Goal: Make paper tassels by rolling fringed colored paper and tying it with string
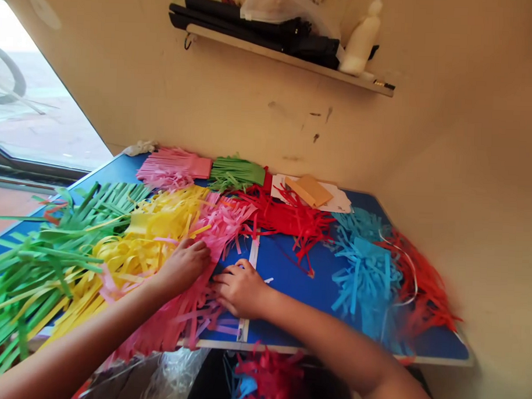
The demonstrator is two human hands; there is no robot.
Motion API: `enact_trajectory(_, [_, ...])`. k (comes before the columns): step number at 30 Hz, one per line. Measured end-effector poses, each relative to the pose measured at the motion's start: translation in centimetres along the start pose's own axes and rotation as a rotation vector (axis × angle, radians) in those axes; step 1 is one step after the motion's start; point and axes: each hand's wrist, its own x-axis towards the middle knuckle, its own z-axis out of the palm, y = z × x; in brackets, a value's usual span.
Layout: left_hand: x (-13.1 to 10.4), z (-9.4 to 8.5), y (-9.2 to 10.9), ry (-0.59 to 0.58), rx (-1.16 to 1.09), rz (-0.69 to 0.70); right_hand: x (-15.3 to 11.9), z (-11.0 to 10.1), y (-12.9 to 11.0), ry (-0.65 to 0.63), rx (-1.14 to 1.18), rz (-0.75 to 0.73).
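Observation:
My left hand [189,262] rests on a pile of pink fringed paper [174,321], its fingers bent and closed on the strips. Just to the right, my right hand [241,289] has its fingers curled in at the edge of the same pink paper, over the blue tabletop [298,276]. What lies under the fingertips is partly hidden. Yellow fringed paper [156,225] lies left of my left hand, and green fringed paper [50,256] spreads beyond it. Red fringed paper [287,215] is behind my hands.
Blue fringe [363,267] and orange-red fringe [424,286] lie at the right. Along the back are a pink bundle [180,166], a green bundle [238,170] and an orange paper piece [310,190]. A wall shelf [288,57] holds a white bottle [362,43]. Red fringe [266,377] lies below the table edge.

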Motion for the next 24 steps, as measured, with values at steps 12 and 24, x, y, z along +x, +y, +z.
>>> enact_trajectory(12, [0.1, -1.9, -2.7, -0.062, -0.263, -0.202, 1.0, 0.3, 1.2, 0.203, 0.134, 0.273])
enact_trajectory(24, [1.0, -4.9, 1.4, -0.117, 0.064, -0.633, 4.6, -1.1, -0.1, -0.058, 0.041, 0.042])
